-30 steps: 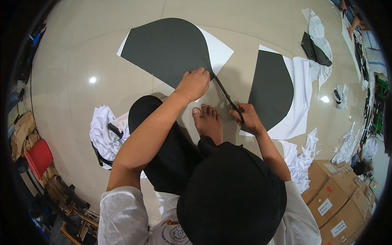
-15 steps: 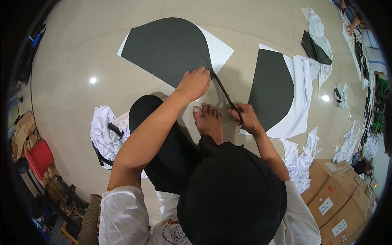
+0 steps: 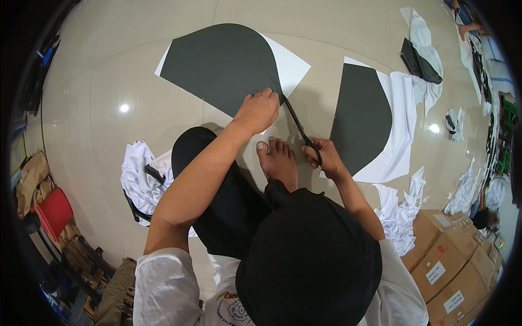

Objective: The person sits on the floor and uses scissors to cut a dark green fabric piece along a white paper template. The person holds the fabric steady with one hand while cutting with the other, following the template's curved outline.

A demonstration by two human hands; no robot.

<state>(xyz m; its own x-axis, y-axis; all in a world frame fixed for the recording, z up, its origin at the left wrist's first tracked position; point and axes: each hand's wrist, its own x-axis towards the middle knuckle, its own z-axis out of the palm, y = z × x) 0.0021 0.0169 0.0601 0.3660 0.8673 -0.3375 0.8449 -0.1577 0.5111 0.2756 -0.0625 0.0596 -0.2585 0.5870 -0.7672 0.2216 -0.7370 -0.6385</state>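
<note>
A dark grey, round-edged fabric piece (image 3: 217, 65) printed on a white sheet (image 3: 291, 62) lies on the floor in front of me. My left hand (image 3: 258, 112) is closed on its near right edge, with the fingertips partly hidden from above. In my right hand (image 3: 326, 157) are black scissors (image 3: 295, 118), fingers through the handles. Their blades point up and left, and the tips touch the cloth's edge just right of my left hand. My bare foot (image 3: 279, 163) rests on the floor between both arms.
On the right lies a second grey-and-white fabric piece (image 3: 359, 114). White scraps (image 3: 399, 217) heap beside cardboard boxes (image 3: 446, 261). A white cloth bundle (image 3: 142, 176) sits left of my knee (image 3: 196, 144). A red object (image 3: 53, 214) stands far left. Another person's hand (image 3: 468, 28) shows at the upper right.
Almost nothing differs. My right hand and the scissor handles have shifted very slightly; my left hand keeps its place on the cloth.
</note>
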